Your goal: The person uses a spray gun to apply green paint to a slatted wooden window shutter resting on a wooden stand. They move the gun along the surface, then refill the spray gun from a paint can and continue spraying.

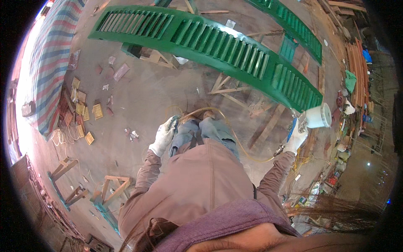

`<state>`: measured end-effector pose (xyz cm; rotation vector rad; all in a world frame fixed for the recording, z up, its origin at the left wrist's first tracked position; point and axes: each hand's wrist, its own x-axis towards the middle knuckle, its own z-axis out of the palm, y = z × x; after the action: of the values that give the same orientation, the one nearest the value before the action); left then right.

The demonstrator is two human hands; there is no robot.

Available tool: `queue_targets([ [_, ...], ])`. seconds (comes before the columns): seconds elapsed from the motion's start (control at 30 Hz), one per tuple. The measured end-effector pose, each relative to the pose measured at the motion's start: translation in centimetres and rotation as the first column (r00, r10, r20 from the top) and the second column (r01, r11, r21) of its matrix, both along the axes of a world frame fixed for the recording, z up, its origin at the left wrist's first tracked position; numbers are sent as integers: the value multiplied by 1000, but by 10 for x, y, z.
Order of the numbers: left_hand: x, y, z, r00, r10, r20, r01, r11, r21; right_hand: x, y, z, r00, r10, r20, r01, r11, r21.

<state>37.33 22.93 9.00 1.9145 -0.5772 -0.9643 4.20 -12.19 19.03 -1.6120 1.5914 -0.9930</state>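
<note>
The right hand (297, 137), gloved, had its fingers wrapped around the spray gun (302, 120), whose cup (317, 116) stood out to the right, beside the right end of the green panel (218, 47). The gun's tip looked very close to the panel's edge; whether they touched, I could not tell. A small swing might have knocked the tip against the slats or scuffed a coat that seemed glossy, perhaps wet. Tipping the cup too far could have spilled or starved the feed. The left hand (162, 137) had its fingers curled about the hose (237, 142), which looped slackly past the legs; a step sideways might have snagged it or dragged it onto the panel. The plank (267, 127) on the floor (147, 88), near the feet, was a likely trip.
</note>
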Motion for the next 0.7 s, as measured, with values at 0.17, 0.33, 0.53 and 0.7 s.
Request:
queue_targets([
  [0.17, -19, 26, -18, 988, -101, 115, 91, 991, 94, 5, 13, 13, 888, -87, -452, -41, 963, -266],
  [0.33, -18, 47, 5, 995, 23, 98, -39, 985, 167, 81, 32, 5, 970, 228, 82, -230, 973, 19],
  [0.53, -15, 97, -26, 947, 320, -34, -315, 942, 116, 242, 74, 0, 802, 582, 130, -582, 812, -42],
  [0.7, 40, 152, -33, 891, 453, -10, -451, 889, 80, 399, 122, -7, 773, 625, 110, -633, 772, 62],
])
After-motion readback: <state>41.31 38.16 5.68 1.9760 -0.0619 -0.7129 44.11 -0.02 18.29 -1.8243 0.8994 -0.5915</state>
